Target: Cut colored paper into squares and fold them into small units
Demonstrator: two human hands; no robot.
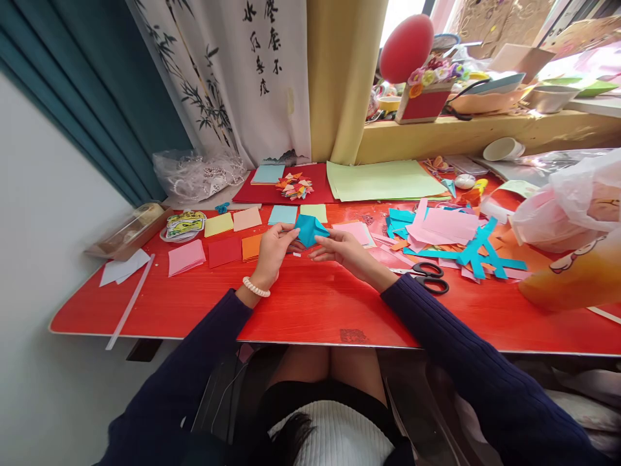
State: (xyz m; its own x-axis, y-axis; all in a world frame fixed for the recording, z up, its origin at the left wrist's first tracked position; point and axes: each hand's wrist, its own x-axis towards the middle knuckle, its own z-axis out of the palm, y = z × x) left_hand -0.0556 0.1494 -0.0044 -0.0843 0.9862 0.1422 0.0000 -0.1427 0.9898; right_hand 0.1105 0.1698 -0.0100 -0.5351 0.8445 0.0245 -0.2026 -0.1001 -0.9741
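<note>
Pinching blue folded paper [310, 230] between my left hand [274, 252] and right hand [342, 249] | paper sits between both, above the worktop [310, 304]

1. The scene was lit brightly by daylight from the window [405, 13] at the upper right, which was blown out to white.
2. Soft glare was seen on the red table [310, 310] near its front edge.
3. Straight lines were bowed strongly toward the frame corners.
4. Focus was kept sharp centrally.
</note>
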